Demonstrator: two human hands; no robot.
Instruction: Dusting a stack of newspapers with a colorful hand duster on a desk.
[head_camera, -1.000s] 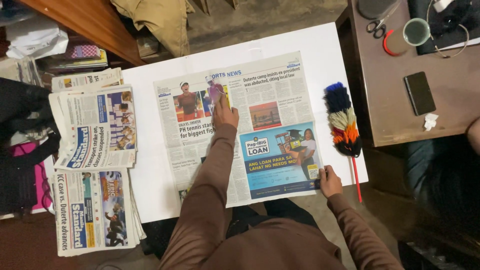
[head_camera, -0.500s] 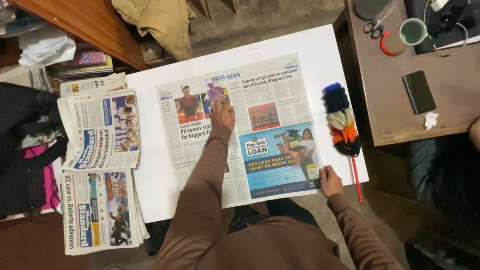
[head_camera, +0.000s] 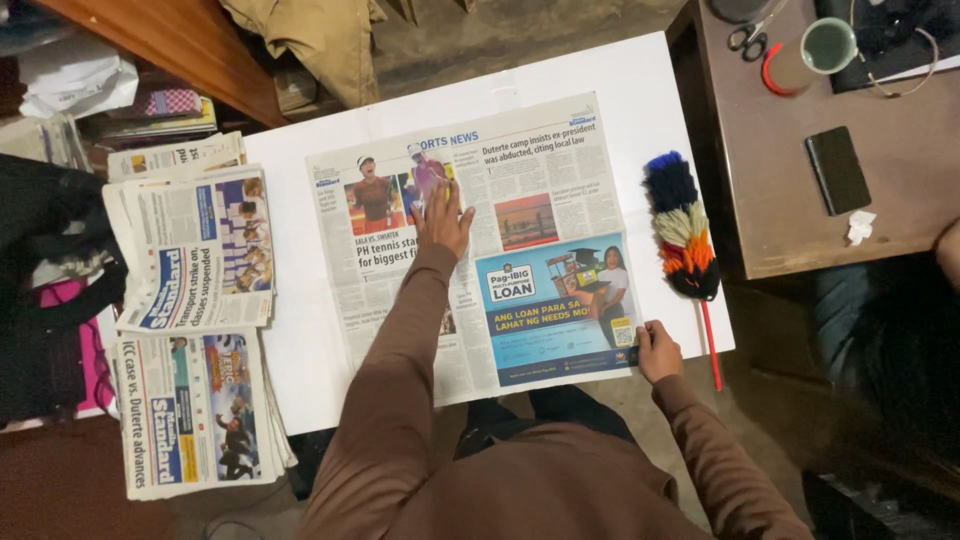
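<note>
An open newspaper (head_camera: 480, 240) lies flat across the middle of the white counter (head_camera: 620, 80), its pages showing sports photographs and a blue advertisement at the 5 o'clock corner. The left hand (head_camera: 442, 215) rests on the upper page, palm down with fingers spread, grasping nothing. The right hand (head_camera: 657, 352) pinches the paper's 5 o'clock corner. A multicoloured feather duster (head_camera: 682, 230) lies at 3 o'clock. At 1 o'clock, on a brown desk (head_camera: 780, 200), a green cup (head_camera: 822, 48) appears to hold nothing.
</note>
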